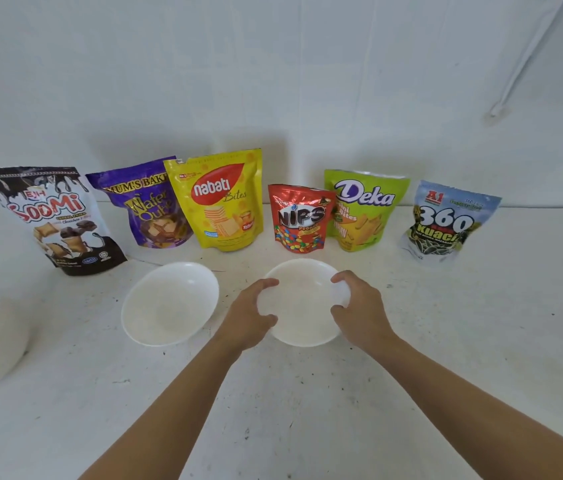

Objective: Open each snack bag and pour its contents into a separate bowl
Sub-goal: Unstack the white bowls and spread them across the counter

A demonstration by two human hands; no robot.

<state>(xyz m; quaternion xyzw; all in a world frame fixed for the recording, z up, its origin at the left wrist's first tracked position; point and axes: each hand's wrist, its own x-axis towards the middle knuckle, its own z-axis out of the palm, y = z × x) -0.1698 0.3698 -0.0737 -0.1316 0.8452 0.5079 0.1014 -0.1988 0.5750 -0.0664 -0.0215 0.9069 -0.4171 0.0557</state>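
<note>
White bowl [302,306] is what you are holding in front of you. Your left hand [249,310] is curling round its left edge, and your right hand [359,306] is curling round its right edge. A second bowl [169,304] is sitting just beside it on the left. Six snack bags are standing in a row behind, by the wall: the Soomi bag [55,220], purple bag [152,209], yellow bag [221,202], red bag [299,220], green bag [363,213] and 360 bag [446,226]. The red bag is standing just behind your bowl's far edge. A wide stretch of desk [307,410] is showing to the right of your bowl and between your arms.
</note>
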